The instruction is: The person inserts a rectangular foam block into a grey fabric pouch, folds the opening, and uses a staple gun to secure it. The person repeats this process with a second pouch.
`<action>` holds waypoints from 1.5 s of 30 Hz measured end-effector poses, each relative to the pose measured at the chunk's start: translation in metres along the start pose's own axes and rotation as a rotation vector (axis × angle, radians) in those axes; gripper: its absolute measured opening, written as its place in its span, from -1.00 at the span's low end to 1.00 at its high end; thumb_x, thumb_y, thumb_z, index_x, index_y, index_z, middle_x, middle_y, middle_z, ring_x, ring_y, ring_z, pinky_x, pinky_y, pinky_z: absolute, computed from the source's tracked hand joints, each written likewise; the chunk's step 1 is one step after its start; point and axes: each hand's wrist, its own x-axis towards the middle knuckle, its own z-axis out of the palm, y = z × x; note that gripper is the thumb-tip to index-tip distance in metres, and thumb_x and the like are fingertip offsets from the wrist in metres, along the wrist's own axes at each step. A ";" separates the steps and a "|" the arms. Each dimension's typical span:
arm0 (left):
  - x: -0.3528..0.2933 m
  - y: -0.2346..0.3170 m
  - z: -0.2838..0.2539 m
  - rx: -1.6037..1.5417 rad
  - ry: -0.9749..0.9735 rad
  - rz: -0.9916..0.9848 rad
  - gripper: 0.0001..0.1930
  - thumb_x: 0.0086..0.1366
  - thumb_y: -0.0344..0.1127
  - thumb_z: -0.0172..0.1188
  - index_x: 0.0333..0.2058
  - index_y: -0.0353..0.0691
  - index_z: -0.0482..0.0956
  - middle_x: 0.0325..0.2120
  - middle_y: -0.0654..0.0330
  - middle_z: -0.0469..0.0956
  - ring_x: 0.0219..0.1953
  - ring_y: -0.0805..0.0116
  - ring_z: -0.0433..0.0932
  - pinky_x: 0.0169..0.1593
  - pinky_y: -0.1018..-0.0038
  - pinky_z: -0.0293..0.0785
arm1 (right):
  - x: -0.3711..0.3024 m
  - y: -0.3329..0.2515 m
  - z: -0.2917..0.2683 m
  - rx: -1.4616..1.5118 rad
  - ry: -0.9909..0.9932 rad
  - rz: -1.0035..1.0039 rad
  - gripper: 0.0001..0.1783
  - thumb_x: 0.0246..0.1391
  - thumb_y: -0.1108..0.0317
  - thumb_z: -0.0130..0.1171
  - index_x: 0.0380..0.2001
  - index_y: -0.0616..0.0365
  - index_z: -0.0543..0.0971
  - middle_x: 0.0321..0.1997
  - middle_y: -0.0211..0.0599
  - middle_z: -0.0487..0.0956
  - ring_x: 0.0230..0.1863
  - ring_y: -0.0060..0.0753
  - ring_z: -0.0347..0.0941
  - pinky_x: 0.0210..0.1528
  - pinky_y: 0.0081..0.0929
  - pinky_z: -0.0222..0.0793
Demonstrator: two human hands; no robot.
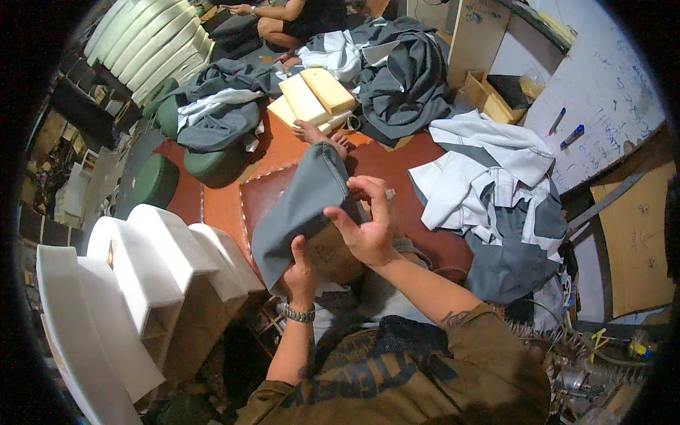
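So this is a pretty packed upholstery-type workspace, everything happening down on the floor (227,202), which looks reddish-brown with a darker brown mat (418,170) spread over it. The person is sitting with a grey fabric cover (301,205) half pulled over a block of foam (336,251), right in front of them over their lap. The left hand (301,273) grips the lower edge of the cover and the block from underneath, fingers closed on it. The right hand (365,223) pinches the cover's edge at the top with thumb and fingers, the rest of the palm spread loose against it.

Around them: white foam seat shapes (142,276) stacked on the left, a row of pale foam pads (152,39) at top left, a few green round cushions (156,180) on the floor, and yellow foam blocks (312,95) further out by the person's bare foot (319,134). Piles of grey and white covers (489,191) sit on the right, with another grey heap (404,81) behind. A second person (290,21) is sitting at the top edge.

Package-wise, there's an open cardboard box (489,99) at upper right next to a white wall (602,92) with handwriting scribbled on it, plus two markers (567,131) stuck there. A plywood panel (637,241) leans at the far right.
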 end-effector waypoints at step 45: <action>-0.035 -0.004 -0.023 -0.664 -0.344 0.002 -0.18 0.48 0.36 -0.02 0.32 -0.33 0.34 0.26 0.05 0.43 0.28 0.12 0.40 0.36 0.17 0.30 | 0.007 -0.007 -0.045 0.170 -0.550 0.284 0.36 -0.25 0.16 0.69 0.54 0.29 0.09 0.51 -0.11 0.30 0.48 -0.22 0.26 0.50 -0.24 0.14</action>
